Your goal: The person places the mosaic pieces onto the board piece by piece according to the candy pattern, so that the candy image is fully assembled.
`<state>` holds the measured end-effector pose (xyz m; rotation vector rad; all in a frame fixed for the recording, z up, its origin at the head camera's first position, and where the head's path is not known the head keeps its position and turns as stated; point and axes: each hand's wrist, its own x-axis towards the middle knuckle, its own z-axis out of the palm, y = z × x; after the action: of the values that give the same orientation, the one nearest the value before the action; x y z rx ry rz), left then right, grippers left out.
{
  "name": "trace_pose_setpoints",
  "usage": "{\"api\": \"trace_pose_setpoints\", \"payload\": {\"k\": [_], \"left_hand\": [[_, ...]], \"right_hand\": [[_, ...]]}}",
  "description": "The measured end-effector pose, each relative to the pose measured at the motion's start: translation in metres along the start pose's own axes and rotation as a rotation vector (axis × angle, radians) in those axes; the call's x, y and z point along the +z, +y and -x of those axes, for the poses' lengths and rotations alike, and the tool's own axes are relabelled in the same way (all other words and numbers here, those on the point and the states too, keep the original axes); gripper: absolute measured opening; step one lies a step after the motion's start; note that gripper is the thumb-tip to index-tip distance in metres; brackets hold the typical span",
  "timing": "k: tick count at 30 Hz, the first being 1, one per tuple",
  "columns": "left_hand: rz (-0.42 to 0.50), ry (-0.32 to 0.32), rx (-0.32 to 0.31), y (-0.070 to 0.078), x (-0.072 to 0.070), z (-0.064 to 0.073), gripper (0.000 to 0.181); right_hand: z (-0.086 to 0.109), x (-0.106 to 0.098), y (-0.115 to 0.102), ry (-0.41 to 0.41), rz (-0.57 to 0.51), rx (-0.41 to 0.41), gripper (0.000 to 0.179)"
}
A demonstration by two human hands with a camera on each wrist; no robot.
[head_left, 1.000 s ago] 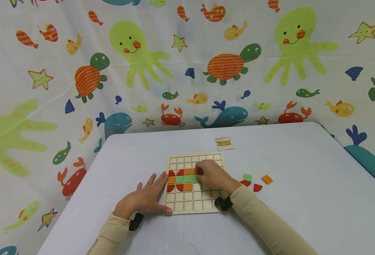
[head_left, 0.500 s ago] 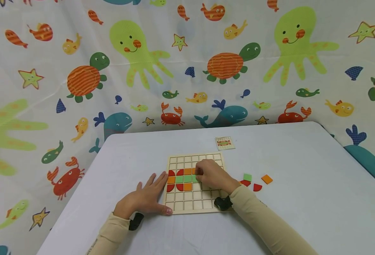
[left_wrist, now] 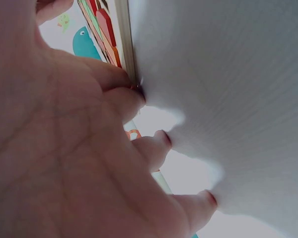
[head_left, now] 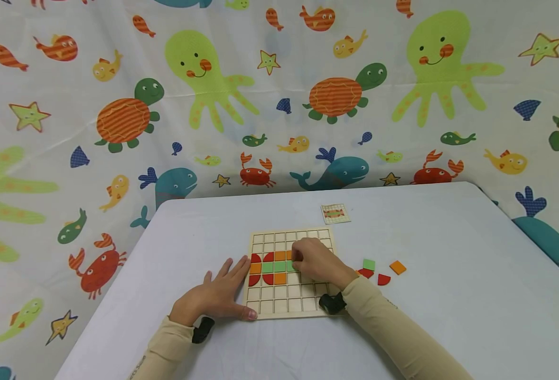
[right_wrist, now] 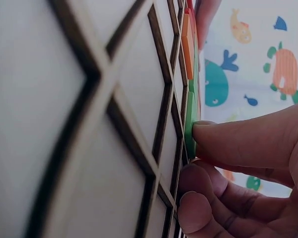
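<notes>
A square wooden grid board (head_left: 279, 307) lies on the white table, with red quarter-round, orange square and green square tiles set in rows across its left and middle. My right hand (head_left: 318, 262) is over the board's middle, fingers curled. In the right wrist view its thumb tip (right_wrist: 204, 130) presses on a green square tile (right_wrist: 190, 119), with the index finger bent close below it. At the board's left edge my left hand (head_left: 217, 296) rests spread, thumb at the near corner. The left wrist view shows its fingertips (left_wrist: 163, 140) down along the board's side.
Right of the board lie loose tiles: a green square (head_left: 369, 264), an orange square (head_left: 397, 267) and red quarter-rounds (head_left: 384, 279). A small pattern card (head_left: 335, 214) lies behind the board. A cloth printed with sea animals (head_left: 241, 47) hangs behind the table.
Both hands, the board and the tiles stay in place. The printed cloth at the far left has shifted a little to the left in view.
</notes>
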<state>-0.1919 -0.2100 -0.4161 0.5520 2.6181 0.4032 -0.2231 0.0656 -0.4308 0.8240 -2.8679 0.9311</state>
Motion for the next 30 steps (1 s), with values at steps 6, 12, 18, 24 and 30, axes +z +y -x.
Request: {"api": "trace_pose_setpoints", "payload": {"k": [6,12,18,24,30], "left_hand": [[-0.004,-0.001,0.001,0.0,0.0,-0.001,0.128],[-0.002,-0.004,-0.004,0.0,0.0,-0.001,0.128],[0.0,-0.007,-0.007,0.0,0.0,-0.001,0.128],[-0.003,-0.007,-0.012,0.001,0.0,-0.001,0.128],[-0.001,-0.008,-0.008,0.0,0.0,-0.001,0.128]], "right_hand": [[0.0,-0.001,-0.002,-0.007,0.005,0.01,0.016],[0.001,-0.004,-0.003,-0.022,-0.048,0.056,0.01],[0.005,-0.016,0.001,-0.03,-0.149,0.057,0.004],[0.007,-0.026,0.005,-0.021,-0.207,0.063,0.005],[0.012,-0.036,0.008,0.001,-0.206,0.05,0.005]]}}
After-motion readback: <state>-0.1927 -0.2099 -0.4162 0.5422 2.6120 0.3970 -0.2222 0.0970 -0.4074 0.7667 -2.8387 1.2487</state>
